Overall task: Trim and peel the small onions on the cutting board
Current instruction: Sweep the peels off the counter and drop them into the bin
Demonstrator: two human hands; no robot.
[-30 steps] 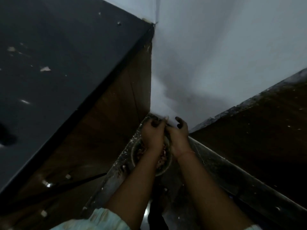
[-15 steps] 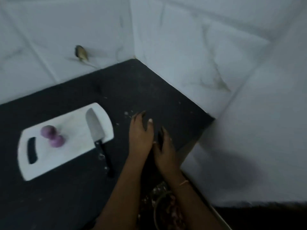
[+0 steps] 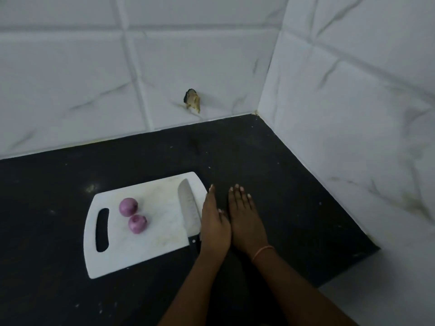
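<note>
onions (image 3: 128, 207) share the cutting board (image 3: 160, 234) with a knife (image 3: 189, 212).

A black countertop (image 3: 247, 149) (speckled with crumbs) meets white marbled wall tiles (image 3: 70, 78), one chipped.

Beside the cutting board (image 3: 150, 231): knife (image 3: 189, 212) handle partly hidden under the left hand (image 3: 215, 228) — both forearms cut off at the bottom edge.
</note>
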